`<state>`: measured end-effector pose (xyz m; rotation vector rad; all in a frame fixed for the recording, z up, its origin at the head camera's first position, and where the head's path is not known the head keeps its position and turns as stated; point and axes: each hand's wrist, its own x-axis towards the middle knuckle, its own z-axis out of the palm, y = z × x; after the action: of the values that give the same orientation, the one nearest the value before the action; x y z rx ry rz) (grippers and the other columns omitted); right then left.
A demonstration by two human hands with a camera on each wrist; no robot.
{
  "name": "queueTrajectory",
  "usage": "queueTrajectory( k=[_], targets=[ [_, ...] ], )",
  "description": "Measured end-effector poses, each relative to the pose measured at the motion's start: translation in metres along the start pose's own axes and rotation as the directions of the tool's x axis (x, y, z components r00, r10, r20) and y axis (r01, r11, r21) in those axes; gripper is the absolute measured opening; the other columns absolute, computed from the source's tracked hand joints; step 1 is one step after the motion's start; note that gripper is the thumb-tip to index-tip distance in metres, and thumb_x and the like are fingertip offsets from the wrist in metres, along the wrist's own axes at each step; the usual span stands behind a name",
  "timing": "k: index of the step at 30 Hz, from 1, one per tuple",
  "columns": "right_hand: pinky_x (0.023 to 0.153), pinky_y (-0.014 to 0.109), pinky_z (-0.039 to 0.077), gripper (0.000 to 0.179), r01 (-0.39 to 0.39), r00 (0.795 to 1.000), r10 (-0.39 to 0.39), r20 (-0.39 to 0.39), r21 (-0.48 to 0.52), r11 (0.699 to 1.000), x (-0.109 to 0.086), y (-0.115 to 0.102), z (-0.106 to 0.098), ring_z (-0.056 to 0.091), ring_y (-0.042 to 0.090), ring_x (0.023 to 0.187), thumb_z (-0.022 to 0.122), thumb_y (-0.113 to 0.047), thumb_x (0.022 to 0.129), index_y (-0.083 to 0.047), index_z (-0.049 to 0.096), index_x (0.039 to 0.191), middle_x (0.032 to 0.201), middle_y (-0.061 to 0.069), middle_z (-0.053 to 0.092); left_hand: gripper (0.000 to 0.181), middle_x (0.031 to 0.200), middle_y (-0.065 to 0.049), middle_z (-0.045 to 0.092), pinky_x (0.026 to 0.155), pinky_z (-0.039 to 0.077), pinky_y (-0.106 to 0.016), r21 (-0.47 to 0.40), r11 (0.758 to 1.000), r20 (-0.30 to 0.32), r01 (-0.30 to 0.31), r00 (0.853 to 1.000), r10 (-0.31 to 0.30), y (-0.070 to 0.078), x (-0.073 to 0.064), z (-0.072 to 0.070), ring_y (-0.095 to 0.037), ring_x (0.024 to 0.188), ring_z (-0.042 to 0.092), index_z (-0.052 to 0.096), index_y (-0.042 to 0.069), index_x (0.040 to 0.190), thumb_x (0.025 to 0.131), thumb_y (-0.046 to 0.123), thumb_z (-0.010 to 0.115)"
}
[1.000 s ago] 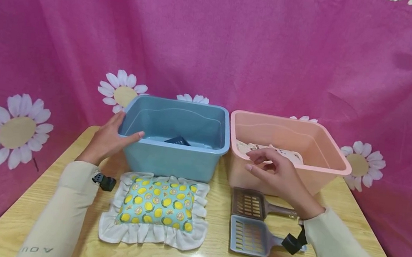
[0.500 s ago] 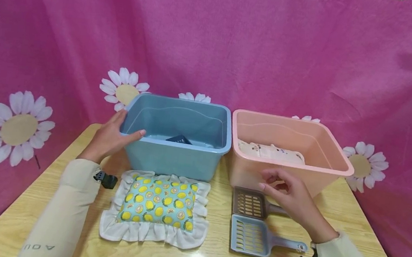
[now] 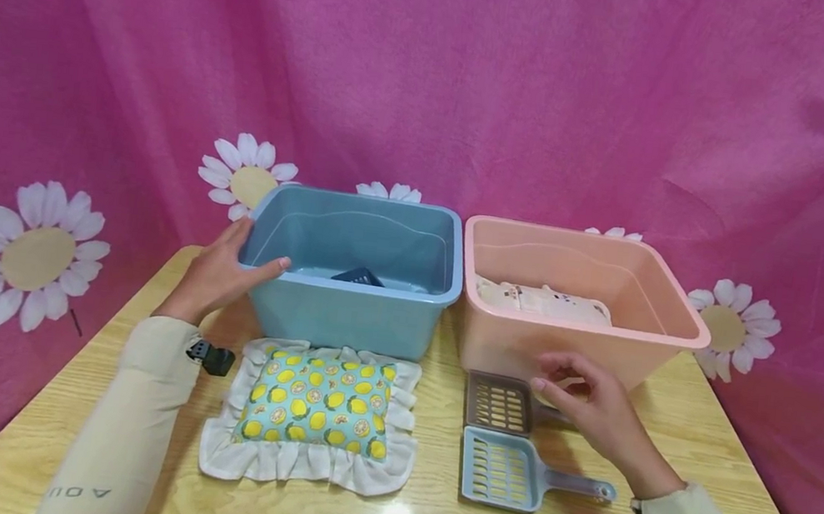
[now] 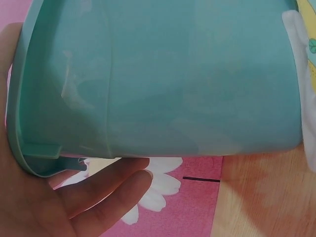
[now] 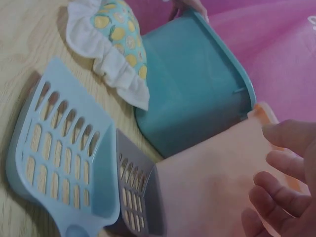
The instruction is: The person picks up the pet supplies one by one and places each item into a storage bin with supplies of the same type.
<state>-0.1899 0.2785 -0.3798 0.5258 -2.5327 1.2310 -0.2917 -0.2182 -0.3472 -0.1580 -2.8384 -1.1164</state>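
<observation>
My left hand (image 3: 220,270) rests on the near left corner of a blue bin (image 3: 345,317), its thumb over the front rim. In the left wrist view, its fingers (image 4: 116,202) extend along the outside of the bin, below the rim. A dark slotted piece (image 3: 359,276) lies inside that bin. My right hand (image 3: 592,406) hovers in front of a pink bin (image 3: 561,348), fingers loosely bent with nothing between them. Beneath it, a brown slotted litter scoop (image 3: 498,404) lies on the table, its handle partly hidden by the hand. A blue-grey litter scoop (image 3: 510,472) lies nearer.
A lemon-print cushion (image 3: 321,402) with a white ruffle lies in front of the blue bin. Pale printed cloth (image 3: 543,301) sits in the pink bin, which stands beside the blue one. A magenta curtain (image 3: 431,75) hangs behind the wooden table (image 3: 431,435).
My right hand has come down from the pink bin's front rim to just above the brown scoop's handle, slightly to the right. The left hand stays at the blue bin's corner.
</observation>
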Motion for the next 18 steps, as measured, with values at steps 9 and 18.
queueTrajectory(
  k=[9, 18],
  targets=[
    [0.072, 0.019, 0.051, 0.024, -0.046, 0.999, 0.045, -0.028, -0.022, 0.999, 0.000, 0.018, -0.005, 0.061, 0.007, 0.086, 0.071, -0.012, 0.088, -0.002, 0.066, 0.109, 0.102, 0.014, 0.066, 0.106, 0.159, -0.013, 0.016, 0.093, 0.038, -0.071, -0.019, 1.000, -0.019, -0.004, 1.000, 0.003, 0.001, 0.003, -0.001, -0.048, 0.135, 0.029, 0.001, 0.026, 0.156, 0.080, 0.067, 0.061],
    [0.064, 0.024, 0.053, 0.027, -0.139, 0.990, 0.139, -0.022, -0.013, 0.990, -0.007, 0.039, -0.010, 0.062, 0.011, 0.080, 0.071, -0.013, 0.089, -0.001, 0.066, 0.112, 0.105, 0.015, 0.066, 0.106, 0.158, -0.014, 0.018, 0.090, 0.040, -0.071, -0.022, 1.000, -0.015, -0.015, 1.000, 0.015, 0.000, 0.000, 0.001, -0.049, 0.134, 0.030, 0.001, 0.027, 0.156, 0.079, 0.066, 0.063]
  ],
)
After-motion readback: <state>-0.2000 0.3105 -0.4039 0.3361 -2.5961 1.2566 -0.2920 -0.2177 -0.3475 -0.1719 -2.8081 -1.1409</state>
